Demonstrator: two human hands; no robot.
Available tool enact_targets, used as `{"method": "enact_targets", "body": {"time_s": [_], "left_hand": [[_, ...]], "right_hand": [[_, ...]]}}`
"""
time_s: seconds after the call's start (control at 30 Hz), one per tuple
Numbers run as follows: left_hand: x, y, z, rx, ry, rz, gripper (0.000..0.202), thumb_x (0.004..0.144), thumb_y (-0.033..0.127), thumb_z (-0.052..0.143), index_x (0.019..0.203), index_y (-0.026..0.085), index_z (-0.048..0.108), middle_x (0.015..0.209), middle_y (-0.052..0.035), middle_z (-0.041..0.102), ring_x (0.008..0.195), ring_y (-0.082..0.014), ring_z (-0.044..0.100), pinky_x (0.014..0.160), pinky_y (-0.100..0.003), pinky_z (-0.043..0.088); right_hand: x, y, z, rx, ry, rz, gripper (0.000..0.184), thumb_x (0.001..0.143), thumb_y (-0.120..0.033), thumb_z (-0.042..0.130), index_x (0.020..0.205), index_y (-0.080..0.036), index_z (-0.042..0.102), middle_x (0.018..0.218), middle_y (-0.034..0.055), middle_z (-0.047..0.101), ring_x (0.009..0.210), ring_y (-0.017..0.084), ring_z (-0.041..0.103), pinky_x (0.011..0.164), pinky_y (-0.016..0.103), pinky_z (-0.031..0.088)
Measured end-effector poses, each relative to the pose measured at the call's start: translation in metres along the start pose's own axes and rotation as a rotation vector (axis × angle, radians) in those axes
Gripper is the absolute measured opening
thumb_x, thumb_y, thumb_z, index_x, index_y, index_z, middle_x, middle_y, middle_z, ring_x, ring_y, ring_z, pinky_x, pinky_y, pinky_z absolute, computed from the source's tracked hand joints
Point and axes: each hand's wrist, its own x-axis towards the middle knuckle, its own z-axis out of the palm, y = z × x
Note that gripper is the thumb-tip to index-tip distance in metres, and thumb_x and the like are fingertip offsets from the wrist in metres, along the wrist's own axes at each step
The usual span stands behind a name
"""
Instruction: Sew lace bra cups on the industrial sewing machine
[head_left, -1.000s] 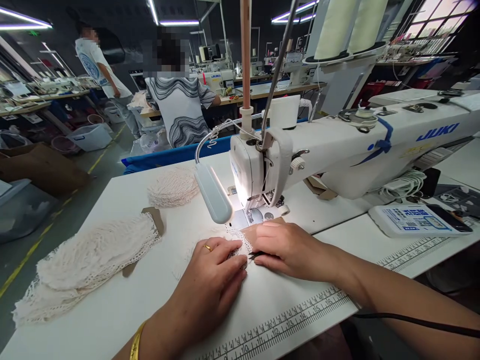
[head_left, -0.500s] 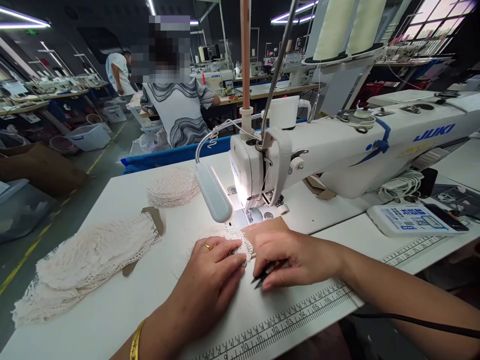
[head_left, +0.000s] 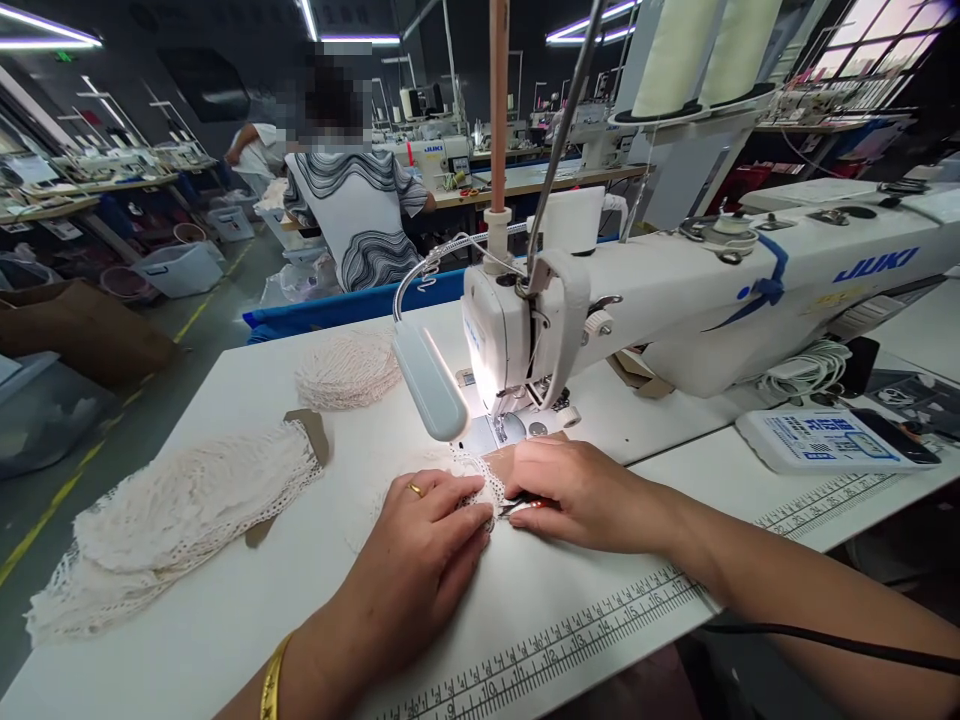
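Observation:
A piece of white lace trim (head_left: 487, 475) lies on the table just in front of the sewing machine's needle area (head_left: 502, 425). My left hand (head_left: 431, 545) is closed on it, thumb and fingertips pressing it down at its edge. In my right hand (head_left: 581, 490) is a small pair of thread snips (head_left: 521, 505), blades pointing left at the lace edge by my left fingertips. The palm hides most of the handle. A brown board or card (head_left: 501, 462) shows partly from under the right hand.
On the left lie a long lace stack (head_left: 187, 510) and a rounder lace bundle (head_left: 349, 370). A grey lamp (head_left: 431, 385) hangs low by the needle. A ruler strip (head_left: 555, 650) runs along the front edge. A white box (head_left: 817, 440) is at right. Another person (head_left: 356, 210) sits beyond the table.
My right hand has moved slightly up, bringing the snips from below, pointing down-left, up to the lace edge. The left hand has stayed in place on the lace.

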Motion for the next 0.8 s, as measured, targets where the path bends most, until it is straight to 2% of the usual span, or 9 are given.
{"method": "enact_targets", "body": {"time_s": [0.1, 0.33, 0.57, 0.8], "left_hand": [[0.000, -0.001, 0.000, 0.003, 0.003, 0.007, 0.025, 0.104, 0.016, 0.057, 0.123, 0.026, 0.068, 0.131, -0.0046, 0.073, 0.117, -0.0285, 0.061, 0.100, -0.050, 0.046], [0.002, 0.000, 0.001, 0.008, 0.010, -0.006, 0.026, 0.103, 0.016, 0.056, 0.123, 0.026, 0.069, 0.131, -0.0052, 0.073, 0.115, -0.0274, 0.063, 0.099, -0.048, 0.048], [0.003, 0.000, 0.000, 0.011, 0.004, 0.001, 0.025, 0.103, 0.016, 0.056, 0.123, 0.025, 0.069, 0.129, -0.0068, 0.073, 0.115, -0.0285, 0.063, 0.098, -0.049, 0.048], [0.004, 0.002, 0.000, -0.002, 0.002, -0.018, 0.023, 0.103, 0.018, 0.057, 0.121, 0.025, 0.069, 0.129, -0.0067, 0.074, 0.116, -0.0296, 0.063, 0.099, -0.050, 0.048]], "right_hand": [[0.001, -0.001, 0.006, -0.033, 0.011, 0.021, 0.016, 0.089, -0.012, 0.078, 0.088, -0.019, 0.064, 0.088, -0.0009, 0.064, 0.085, 0.018, 0.057, 0.079, 0.032, 0.039], [0.001, -0.001, 0.006, 0.090, 0.042, 0.078, 0.023, 0.083, -0.002, 0.075, 0.082, -0.020, 0.060, 0.082, -0.0046, 0.062, 0.080, 0.015, 0.057, 0.081, 0.030, 0.039], [-0.001, -0.001, 0.001, 0.100, 0.027, 0.015, 0.020, 0.085, -0.004, 0.073, 0.080, -0.020, 0.062, 0.083, -0.0029, 0.063, 0.082, 0.016, 0.058, 0.081, 0.030, 0.041], [-0.003, 0.001, -0.012, 0.210, -0.063, 0.105, 0.015, 0.086, -0.009, 0.078, 0.084, -0.019, 0.067, 0.087, -0.0019, 0.064, 0.082, 0.016, 0.058, 0.073, 0.027, 0.041]]}}
